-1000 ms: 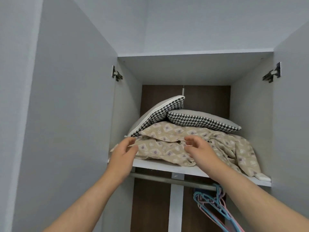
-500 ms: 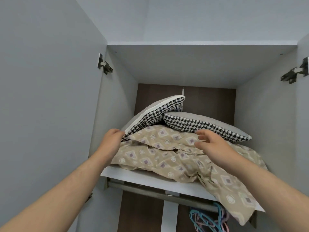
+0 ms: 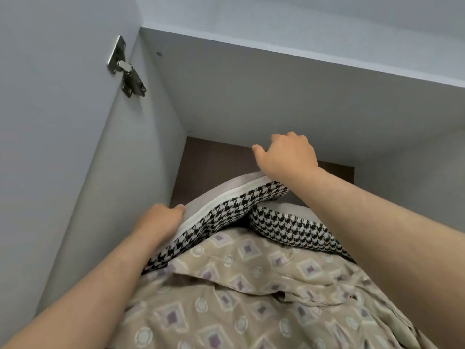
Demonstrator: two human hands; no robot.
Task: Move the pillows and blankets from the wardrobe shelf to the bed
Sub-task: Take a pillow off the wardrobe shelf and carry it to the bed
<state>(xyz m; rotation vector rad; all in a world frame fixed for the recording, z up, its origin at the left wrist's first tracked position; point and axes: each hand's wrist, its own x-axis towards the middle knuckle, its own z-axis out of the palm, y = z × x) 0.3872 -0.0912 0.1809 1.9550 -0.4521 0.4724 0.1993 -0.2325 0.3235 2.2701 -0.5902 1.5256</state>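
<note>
Two black-and-white houndstooth pillows lie on a beige patterned blanket (image 3: 251, 293) in the wardrobe's top compartment. The upper pillow (image 3: 226, 212) leans tilted against the left wall, grey side up. My left hand (image 3: 158, 220) presses on its lower left edge, fingers curled over the grey side. My right hand (image 3: 286, 157) rests on its top far corner, fingers bent over the edge. The second pillow (image 3: 292, 227) lies flat beneath my right forearm, partly hidden by it. The shelf board is hidden under the blanket.
The wardrobe's grey left wall (image 3: 141, 172) and ceiling panel (image 3: 276, 96) close in tightly above the pillows. A metal hinge (image 3: 125, 69) sits on the left wall near the open door (image 3: 50, 122). The brown back panel (image 3: 214, 167) shows behind the pillows.
Both hands have left the blanket and moved up and deeper in: the left onto the upper pillow's lower edge, the right onto its far top corner. The view has moved closer and tilted.
</note>
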